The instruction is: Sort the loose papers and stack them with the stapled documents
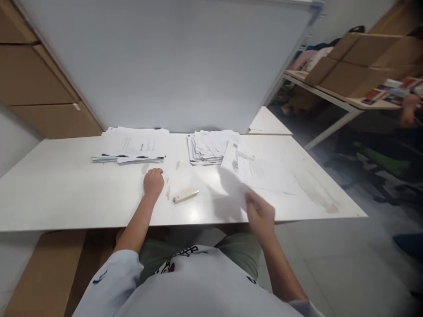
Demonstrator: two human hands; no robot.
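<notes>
My right hand (261, 213) pinches the near edge of a sheet of paper (235, 184), which is raised and tilted over the table and slightly blurred. Just beyond it, printed paper (264, 172) lies against the right-hand paper stack (211, 147); whether it is one sheet or more I cannot tell. With its fingers curled in, my left hand (153, 181) rests on the tabletop and shows nothing in its grasp. It is nearest to the left paper stack (135, 144), which has black clips or marks along its front edge. Between my hands lies a slim cream-coloured tool (185, 196), its kind unclear.
A large white board (178, 61) stands upright along the back of the white table (76, 189). Cardboard boxes (36, 79) are stacked at the left. Another table (325, 93) at the right bears more boxes, and a person's hand (410, 108) shows at the far right edge.
</notes>
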